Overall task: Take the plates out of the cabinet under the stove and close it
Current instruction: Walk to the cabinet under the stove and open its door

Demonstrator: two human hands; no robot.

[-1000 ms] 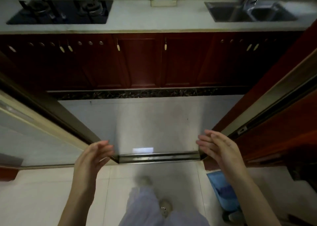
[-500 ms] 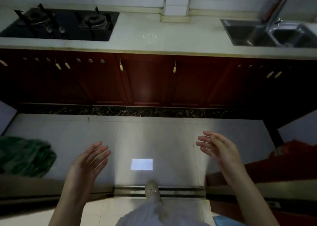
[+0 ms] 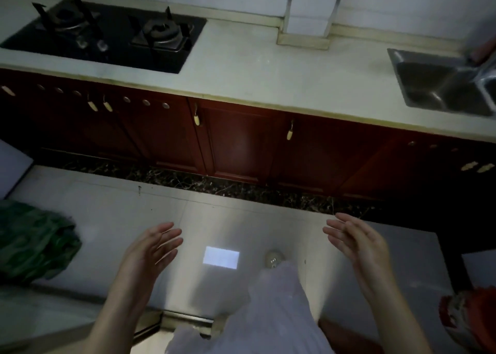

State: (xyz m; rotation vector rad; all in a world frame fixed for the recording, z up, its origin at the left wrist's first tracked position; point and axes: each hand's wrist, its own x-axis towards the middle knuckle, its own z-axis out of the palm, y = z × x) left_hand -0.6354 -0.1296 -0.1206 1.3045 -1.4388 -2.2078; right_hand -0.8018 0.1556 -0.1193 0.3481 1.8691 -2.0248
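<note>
A black two-burner gas stove (image 3: 107,34) is set into the pale countertop (image 3: 268,69) at the upper left. Below it run dark red cabinet doors (image 3: 112,133) with small pale handles (image 3: 99,106), all closed. No plates are visible. My left hand (image 3: 150,249) and my right hand (image 3: 354,242) hang above the floor in front of me, palms facing each other, fingers spread, holding nothing. Both are well short of the cabinets.
A steel sink (image 3: 442,85) sits in the counter at the right. A green bundle (image 3: 35,243) lies on the floor at the left, a red-and-white object (image 3: 469,318) at the lower right. My leg in pale trousers (image 3: 276,313) steps over a door threshold (image 3: 185,321).
I have walked through the doorway into the kitchen; the counter and cabinets are now closer and the view has tilted. Both hands stay raised and empty.
</note>
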